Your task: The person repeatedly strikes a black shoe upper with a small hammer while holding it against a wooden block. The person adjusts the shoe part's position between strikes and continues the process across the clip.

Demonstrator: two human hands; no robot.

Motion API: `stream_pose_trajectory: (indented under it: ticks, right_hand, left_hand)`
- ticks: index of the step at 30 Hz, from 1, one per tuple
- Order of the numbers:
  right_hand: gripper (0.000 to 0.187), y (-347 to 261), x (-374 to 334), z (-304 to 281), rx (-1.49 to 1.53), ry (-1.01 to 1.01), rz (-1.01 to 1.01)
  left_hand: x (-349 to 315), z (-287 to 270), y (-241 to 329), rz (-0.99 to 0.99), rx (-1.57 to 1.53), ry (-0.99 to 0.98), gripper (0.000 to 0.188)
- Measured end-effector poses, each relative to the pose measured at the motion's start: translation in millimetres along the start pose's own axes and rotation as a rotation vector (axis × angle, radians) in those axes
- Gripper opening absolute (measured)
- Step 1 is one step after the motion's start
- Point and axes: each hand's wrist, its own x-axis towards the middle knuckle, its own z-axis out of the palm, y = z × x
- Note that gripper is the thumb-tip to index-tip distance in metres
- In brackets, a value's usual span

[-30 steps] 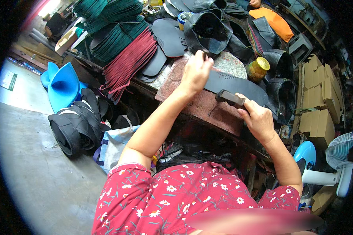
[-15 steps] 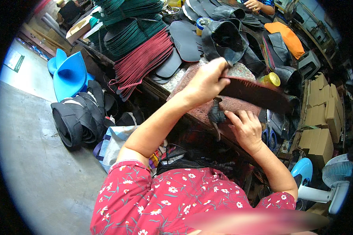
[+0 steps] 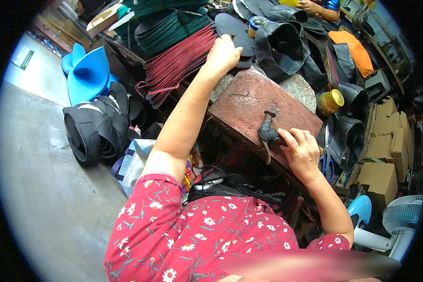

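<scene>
Our left hand (image 3: 224, 55) is over the grey soles (image 3: 233, 25), its grip unclear to us. Our right hand (image 3: 301, 152), fingers half-spread, has the black-wrapped tool (image 3: 268, 133) at its fingertips; an accidental nudge could knock it off the reddish board (image 3: 246, 91).

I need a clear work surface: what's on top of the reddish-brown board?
A black-wrapped object is on the board by its near edge, with the right hand beside it. What lies beneath both is covered.
</scene>
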Motion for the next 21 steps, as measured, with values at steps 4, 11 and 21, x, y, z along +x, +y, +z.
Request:
stream_pose_trajectory:
  ticks: [4,11,21]
  right_hand:
    - [0.058,-1,0,0,0.001,0.001,0.001]
    - [0.058,-1,1,-1,-0.005,-0.007,0.006]
    - [0.061,8,-5,-8,0.062,0.057,-0.038]
  left_hand:
    - [9,-33,0,0.144,0.326,0.195,0.042]
    - [31,-74,-90,-0.160,0.434,-0.095,0.030]
    - [-9,-87,-4,0.471,0.180,0.665,0.019]
